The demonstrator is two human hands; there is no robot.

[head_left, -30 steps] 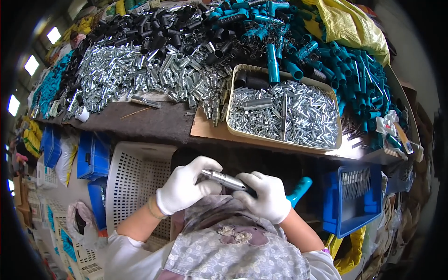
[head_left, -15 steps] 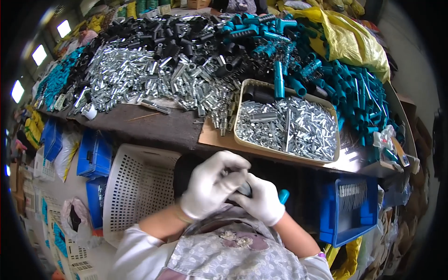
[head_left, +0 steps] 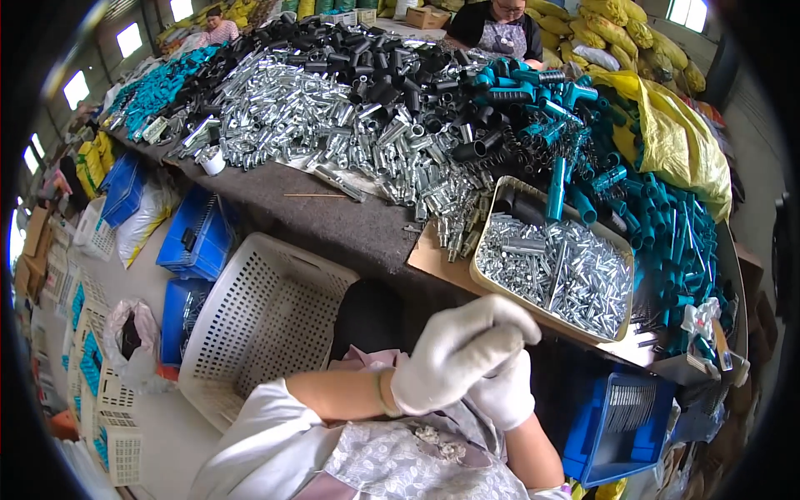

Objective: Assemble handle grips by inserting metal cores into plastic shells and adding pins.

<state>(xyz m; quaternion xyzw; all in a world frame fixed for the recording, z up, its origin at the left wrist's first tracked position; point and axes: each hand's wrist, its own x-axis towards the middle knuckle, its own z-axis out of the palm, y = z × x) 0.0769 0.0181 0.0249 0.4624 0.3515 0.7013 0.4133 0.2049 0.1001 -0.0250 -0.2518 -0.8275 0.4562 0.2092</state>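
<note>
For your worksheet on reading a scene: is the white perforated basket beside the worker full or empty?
Empty: the white perforated basket shows only bare perforated walls and floor.

Shiny metal tubes heaped on a matt grey cloth-covered bench; white perforated plastic basket; glossy yellow plastic sacks.

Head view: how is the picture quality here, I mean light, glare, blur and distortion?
Head view: daylight from bright windows, blown out white; small glints on the silver metal tubes; the table edge bends from the fisheye, with dark corners; the gloved left hand looks slightly soft, covering the right hand.
</note>
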